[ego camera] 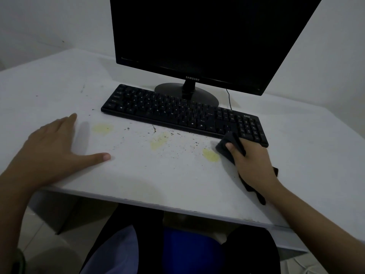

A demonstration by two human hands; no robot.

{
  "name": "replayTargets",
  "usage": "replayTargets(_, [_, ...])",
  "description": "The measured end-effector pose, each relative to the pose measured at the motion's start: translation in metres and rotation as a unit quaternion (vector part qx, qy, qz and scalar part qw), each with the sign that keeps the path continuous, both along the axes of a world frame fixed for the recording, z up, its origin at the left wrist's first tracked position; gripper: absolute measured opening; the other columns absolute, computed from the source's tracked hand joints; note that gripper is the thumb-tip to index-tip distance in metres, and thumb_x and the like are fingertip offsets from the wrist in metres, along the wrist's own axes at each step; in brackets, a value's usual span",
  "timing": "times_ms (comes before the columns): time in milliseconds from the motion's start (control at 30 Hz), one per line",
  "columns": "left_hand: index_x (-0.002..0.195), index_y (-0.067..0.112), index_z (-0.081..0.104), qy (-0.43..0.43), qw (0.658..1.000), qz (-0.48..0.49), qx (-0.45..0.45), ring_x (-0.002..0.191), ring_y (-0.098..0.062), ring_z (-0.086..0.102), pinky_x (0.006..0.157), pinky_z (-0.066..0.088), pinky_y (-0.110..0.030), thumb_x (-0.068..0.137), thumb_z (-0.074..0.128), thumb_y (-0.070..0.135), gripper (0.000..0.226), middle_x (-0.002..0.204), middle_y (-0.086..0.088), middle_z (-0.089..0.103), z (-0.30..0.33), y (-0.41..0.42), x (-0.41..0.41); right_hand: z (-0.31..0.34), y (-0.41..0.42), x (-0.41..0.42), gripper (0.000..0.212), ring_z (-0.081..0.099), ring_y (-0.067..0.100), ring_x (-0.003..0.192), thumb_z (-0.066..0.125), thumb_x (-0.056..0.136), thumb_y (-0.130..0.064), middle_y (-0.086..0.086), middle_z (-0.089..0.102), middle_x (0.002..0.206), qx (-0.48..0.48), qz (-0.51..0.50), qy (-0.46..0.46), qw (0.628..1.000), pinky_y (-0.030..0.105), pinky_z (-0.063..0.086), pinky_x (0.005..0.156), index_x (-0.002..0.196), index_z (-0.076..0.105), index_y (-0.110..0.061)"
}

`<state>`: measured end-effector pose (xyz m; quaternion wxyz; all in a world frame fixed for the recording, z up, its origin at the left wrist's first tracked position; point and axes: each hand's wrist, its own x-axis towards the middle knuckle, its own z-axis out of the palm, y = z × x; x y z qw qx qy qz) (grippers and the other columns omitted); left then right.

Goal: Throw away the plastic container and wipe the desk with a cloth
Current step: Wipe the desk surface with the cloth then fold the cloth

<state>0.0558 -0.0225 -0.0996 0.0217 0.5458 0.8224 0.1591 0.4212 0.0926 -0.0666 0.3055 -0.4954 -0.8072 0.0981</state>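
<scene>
The right hand point(250, 163) grips a dark cloth point(227, 147) pressed to the desk point(177, 175) at centre right, just beside a yellow stain point(211, 155); the left hand point(53, 147) lies flat and spread at the left. Best to sweep leftward with firm pressure across all three stains and the specks point(173, 143), staying off the keyboard point(177, 113). No plastic container is in view, and dim light blurs the finer dirt.

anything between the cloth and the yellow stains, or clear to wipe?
Nothing visible blocks it. The right hand holds the dark cloth on the desk, right beside the nearest yellow stain. The keyboard lies behind that strip; the left hand rests flat beyond the far stain.
</scene>
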Motion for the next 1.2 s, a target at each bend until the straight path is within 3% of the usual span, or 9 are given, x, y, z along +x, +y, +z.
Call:
replayTargets(300, [0.148, 0.014, 0.005, 0.006, 1.0, 0.004, -0.013, 0.139, -0.032, 0.024, 0.112, 0.024, -0.051, 0.039, 0.036, 0.095, 0.139, 0.156, -0.01, 0.017, 0.005, -0.002, 0.005, 0.001, 0.0, -0.028, 0.039, 0.045, -0.002, 0.049, 0.05, 0.092, -0.027, -0.01, 0.04, 0.051, -0.044, 0.096, -0.007, 0.994, 0.011, 0.034, 0.051, 0.055, 0.037, -0.026])
replayTargets(533, [0.148, 0.015, 0.003, 0.003, 1.0, 0.003, -0.011, 0.14, -0.032, 0.023, 0.112, 0.022, -0.051, 0.042, 0.04, 0.092, 0.136, 0.156, -0.01, 0.016, 0.005, -0.001, 0.005, 0.008, 0.013, -0.016, 0.042, 0.035, 0.007, 0.045, 0.053, 0.091, -0.027, -0.005, 0.039, 0.049, -0.049, 0.047, 0.002, 0.998, 0.014, 0.032, 0.047, 0.052, 0.038, -0.019])
replayTargets(600, [0.148, 0.016, 0.006, 0.004, 1.0, 0.003, 0.002, 0.139, -0.032, 0.024, 0.112, 0.022, -0.051, 0.04, 0.037, 0.095, 0.138, 0.155, -0.009, 0.019, 0.004, -0.002, 0.005, 0.007, 0.014, -0.024, 0.035, 0.039, 0.009, 0.047, 0.054, 0.09, -0.027, -0.003, 0.045, 0.051, -0.047, 0.058, -0.011, 0.997, 0.014, 0.033, 0.048, 0.058, 0.048, -0.014])
replayTargets(700, [0.148, 0.016, 0.009, 0.005, 1.0, 0.002, 0.001, 0.14, -0.03, 0.024, 0.113, 0.021, -0.05, 0.036, 0.03, 0.098, 0.14, 0.155, -0.009, 0.02, 0.004, -0.003, 0.005, 0.003, 0.001, -0.025, 0.016, 0.05, 0.001, 0.052, 0.061, 0.086, -0.025, -0.013, 0.056, 0.058, -0.033, 0.111, -0.035, 0.993, 0.011, 0.036, 0.052, 0.088, 0.07, -0.011])
replayTargets(800, [0.147, 0.012, 0.016, 0.026, 1.0, 0.001, -0.002, 0.14, -0.029, 0.025, 0.113, 0.022, -0.049, 0.037, 0.023, 0.1, 0.141, 0.155, -0.009, 0.021, 0.002, -0.003, 0.003, 0.002, -0.01, -0.007, 0.033, 0.052, -0.023, 0.063, 0.067, 0.081, -0.019, -0.024, 0.058, 0.076, -0.034, 0.148, -0.051, 0.987, -0.001, 0.036, 0.058, 0.113, 0.066, -0.012])
replayTargets(933, [0.145, 0.01, 0.023, 0.043, 0.999, -0.007, -0.01, 0.14, -0.028, 0.025, 0.114, 0.021, -0.048, 0.039, 0.018, 0.101, 0.14, 0.154, -0.01, 0.022, -0.001, -0.002, 0.001, 0.004, 0.0, 0.012, 0.029, 0.059, -0.002, 0.064, 0.066, 0.082, -0.022, -0.007, 0.069, 0.081, 0.026, 0.076, -0.093, 0.992, 0.009, 0.039, 0.06, 0.107, 0.068, -0.008])
replayTargets(1033, [0.145, 0.011, 0.023, 0.043, 0.999, -0.008, -0.016, 0.14, -0.027, 0.023, 0.114, 0.021, -0.048, 0.038, 0.017, 0.101, 0.14, 0.155, -0.009, 0.021, 0.0, -0.002, 0.0, 0.004, 0.008, -0.006, 0.024, 0.059, 0.016, 0.071, 0.065, 0.084, -0.018, 0.004, 0.07, 0.083, 0.038, 0.036, -0.057, 0.997, 0.021, 0.039, 0.062, 0.104, 0.069, -0.007])
replayTargets(1100, [0.145, 0.012, 0.022, 0.04, 0.999, -0.007, -0.016, 0.14, -0.027, 0.023, 0.114, 0.02, -0.047, 0.038, 0.017, 0.101, 0.14, 0.155, -0.008, 0.02, 0.0, -0.003, 0.001, 0.002, 0.001, -0.022, 0.025, 0.061, 0.014, 0.07, 0.064, 0.084, -0.019, 0.001, 0.07, 0.083, 0.028, 0.068, -0.047, 0.996, 0.021, 0.042, 0.063, 0.107, 0.068, -0.009])
replayTargets(1200, [0.146, 0.011, 0.02, 0.037, 0.999, -0.006, -0.019, 0.141, -0.027, 0.022, 0.115, 0.019, -0.047, 0.037, 0.016, 0.101, 0.141, 0.155, -0.009, 0.02, 0.0, -0.003, 0.002, 0.001, -0.015, -0.023, 0.034, 0.059, -0.008, 0.066, 0.063, 0.085, -0.022, -0.012, 0.066, 0.085, -0.01, 0.136, -0.057, 0.989, 0.007, 0.042, 0.06, 0.118, 0.062, -0.015])
